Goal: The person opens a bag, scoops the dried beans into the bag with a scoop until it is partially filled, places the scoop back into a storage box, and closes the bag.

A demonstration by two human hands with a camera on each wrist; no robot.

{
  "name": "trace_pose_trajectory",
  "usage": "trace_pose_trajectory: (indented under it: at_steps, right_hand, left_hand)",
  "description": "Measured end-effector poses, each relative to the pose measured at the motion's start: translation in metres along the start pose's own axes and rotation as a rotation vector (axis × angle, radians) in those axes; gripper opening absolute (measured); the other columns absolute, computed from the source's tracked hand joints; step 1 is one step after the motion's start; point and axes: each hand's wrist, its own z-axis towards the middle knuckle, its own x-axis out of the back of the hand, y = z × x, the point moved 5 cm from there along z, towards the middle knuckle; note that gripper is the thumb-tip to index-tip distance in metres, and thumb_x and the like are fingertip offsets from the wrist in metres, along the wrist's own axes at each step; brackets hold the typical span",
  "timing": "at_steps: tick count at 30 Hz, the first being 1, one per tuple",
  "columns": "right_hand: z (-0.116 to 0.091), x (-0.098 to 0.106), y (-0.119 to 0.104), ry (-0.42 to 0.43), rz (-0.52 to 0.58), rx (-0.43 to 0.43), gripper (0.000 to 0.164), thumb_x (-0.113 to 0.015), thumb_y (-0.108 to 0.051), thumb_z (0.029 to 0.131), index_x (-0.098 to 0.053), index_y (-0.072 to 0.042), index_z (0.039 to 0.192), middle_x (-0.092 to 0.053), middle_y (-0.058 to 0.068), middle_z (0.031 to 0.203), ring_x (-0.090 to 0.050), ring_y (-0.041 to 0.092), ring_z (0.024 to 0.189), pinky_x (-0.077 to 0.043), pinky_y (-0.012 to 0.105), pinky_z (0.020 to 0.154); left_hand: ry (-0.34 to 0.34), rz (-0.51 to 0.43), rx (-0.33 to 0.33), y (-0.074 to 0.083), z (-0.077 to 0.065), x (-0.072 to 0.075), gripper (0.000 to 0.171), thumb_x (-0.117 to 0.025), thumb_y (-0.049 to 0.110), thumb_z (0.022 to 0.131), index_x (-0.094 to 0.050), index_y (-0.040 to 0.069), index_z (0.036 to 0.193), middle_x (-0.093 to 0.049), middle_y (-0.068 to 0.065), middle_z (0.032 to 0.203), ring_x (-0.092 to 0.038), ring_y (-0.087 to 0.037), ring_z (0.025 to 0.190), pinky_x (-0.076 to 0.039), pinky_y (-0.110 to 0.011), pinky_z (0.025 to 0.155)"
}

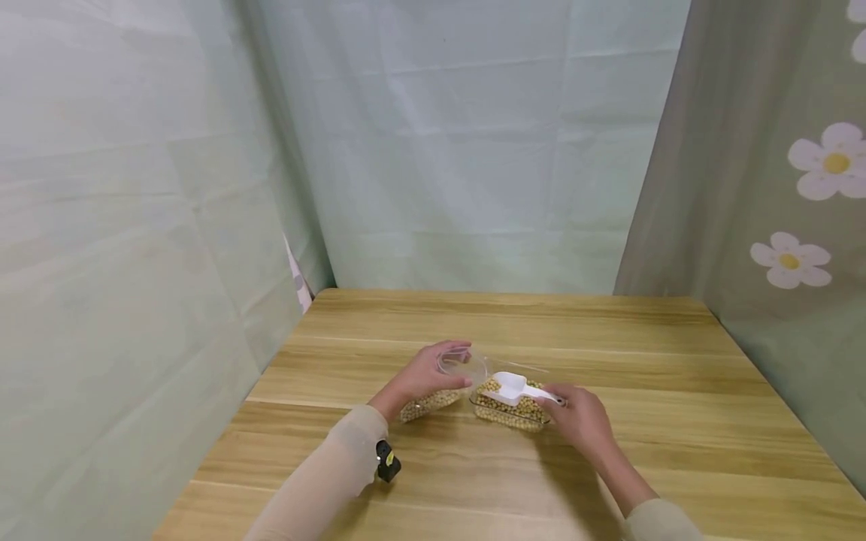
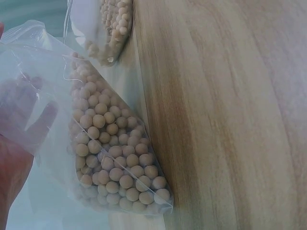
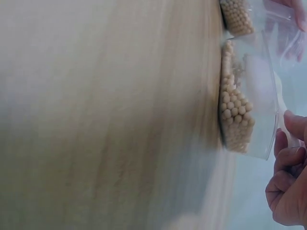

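My left hand holds a clear plastic bag by its upper part, thumb and fingers around the mouth. Pale round beads or beans fill the bag's lower part, which rests on the table. To its right stands a clear rectangular container with more of the same round pieces. My right hand grips the handle of a white scoop, its bowl inside the container, low among the pieces. Through the container's wall, the scoop looks blurred in the right wrist view.
A wood-grain table lies under everything. Pale cloth hangs behind it and on the left side, and a grey curtain with white flowers on the right. A small black device sits at my left wrist.
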Motion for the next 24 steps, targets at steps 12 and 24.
trace_pose_trajectory:
  at_steps: [12, 24]
  right_hand:
    - [-0.006, 0.018, 0.009, -0.007, 0.067, -0.083, 0.037, -0.064, -0.033, 0.084, -0.065, -0.005, 0.109, -0.048, 0.002, 0.063, -0.035, 0.011, 0.045, -0.032, 0.025, 0.038]
    - [-0.002, 0.057, -0.008, -0.001, 0.003, -0.039, 0.044, -0.061, -0.041, 0.084, -0.065, -0.007, 0.111, -0.048, 0.001, 0.06, -0.037, 0.014, 0.048, -0.032, 0.028, 0.04]
  left_hand:
    - [0.035, -0.003, 0.018, -0.031, 0.007, -0.001, 0.064, -0.077, 0.025, 0.072, -0.049, 0.016, 0.129, -0.058, -0.006, 0.117, -0.053, -0.018, 0.107, -0.047, -0.028, 0.08]
    - [0.008, 0.039, 0.018, -0.02, 0.01, -0.005, 0.065, -0.075, 0.019, 0.074, -0.046, 0.01, 0.131, -0.056, -0.011, 0.12, -0.051, -0.024, 0.11, -0.044, -0.034, 0.086]
